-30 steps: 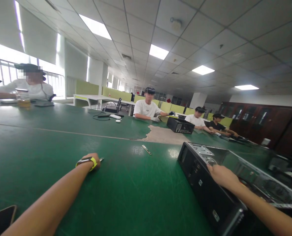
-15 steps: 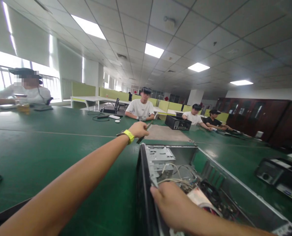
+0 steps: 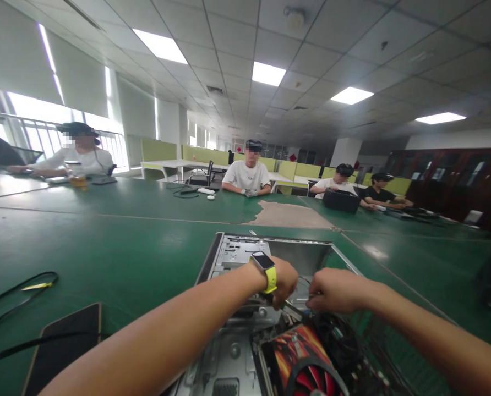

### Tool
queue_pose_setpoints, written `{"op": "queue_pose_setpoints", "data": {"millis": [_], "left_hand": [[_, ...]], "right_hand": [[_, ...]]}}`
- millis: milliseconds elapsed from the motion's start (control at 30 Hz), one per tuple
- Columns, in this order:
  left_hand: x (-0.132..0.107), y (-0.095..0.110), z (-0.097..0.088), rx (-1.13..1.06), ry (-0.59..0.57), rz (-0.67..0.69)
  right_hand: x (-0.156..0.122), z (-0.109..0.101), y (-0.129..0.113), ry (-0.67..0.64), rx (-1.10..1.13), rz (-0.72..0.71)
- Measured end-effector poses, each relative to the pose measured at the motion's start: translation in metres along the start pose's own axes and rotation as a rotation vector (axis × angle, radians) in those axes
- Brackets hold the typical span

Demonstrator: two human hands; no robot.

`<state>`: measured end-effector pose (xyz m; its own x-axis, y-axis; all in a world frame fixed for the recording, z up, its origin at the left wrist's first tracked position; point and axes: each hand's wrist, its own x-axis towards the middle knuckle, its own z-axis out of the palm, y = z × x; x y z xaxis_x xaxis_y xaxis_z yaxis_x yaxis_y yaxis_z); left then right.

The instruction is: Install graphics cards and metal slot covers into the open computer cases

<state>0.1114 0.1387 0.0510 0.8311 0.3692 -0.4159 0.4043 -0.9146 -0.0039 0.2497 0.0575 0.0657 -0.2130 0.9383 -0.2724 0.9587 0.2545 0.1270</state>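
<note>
Fingers (image 3: 277,302) on the left hand (image 3: 285,276) and right hand (image 3: 337,290) were curled in, couldn't tell around what; thin strip (image 3: 294,310) lay just past the graphics card (image 3: 297,352), long axis slanted, left hand nearer.

This is an open-plan office: white desks (image 3: 165,164) stand against yellow-green partitions (image 3: 158,149), with a dark chair (image 3: 209,171) beside them. Pale blinds (image 3: 82,77) cover much of the windows, light panels (image 3: 269,73) sit in a tiled ceiling (image 3: 229,27), and dark reddish-brown cabinets (image 3: 454,181) line the right side.
</note>
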Motion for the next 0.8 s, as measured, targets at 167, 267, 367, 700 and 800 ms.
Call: {"op": "queue_pose_setpoints", "data": {"millis": [167,267,367,700,800], "left_hand": [[-0.005,0.007,0.005,0.065,-0.053,-0.009],[-0.016,0.012,0.006,0.094,0.037,-0.018],[-0.021,0.014,0.008,0.099,0.153,0.013],[-0.019,0.012,0.015,0.097,0.325,0.136],[-0.016,0.018,0.017,0.105,0.315,0.110]], "right_hand": [[0.022,0.037,-0.018,0.010,0.023,0.059],[0.017,0.035,-0.018,0.002,0.038,0.062],[0.005,0.017,-0.009,0.017,0.019,0.093],[-0.068,0.012,-0.006,-0.113,-0.034,0.122],[-0.078,0.031,-0.007,-0.135,-0.056,0.122]]}}
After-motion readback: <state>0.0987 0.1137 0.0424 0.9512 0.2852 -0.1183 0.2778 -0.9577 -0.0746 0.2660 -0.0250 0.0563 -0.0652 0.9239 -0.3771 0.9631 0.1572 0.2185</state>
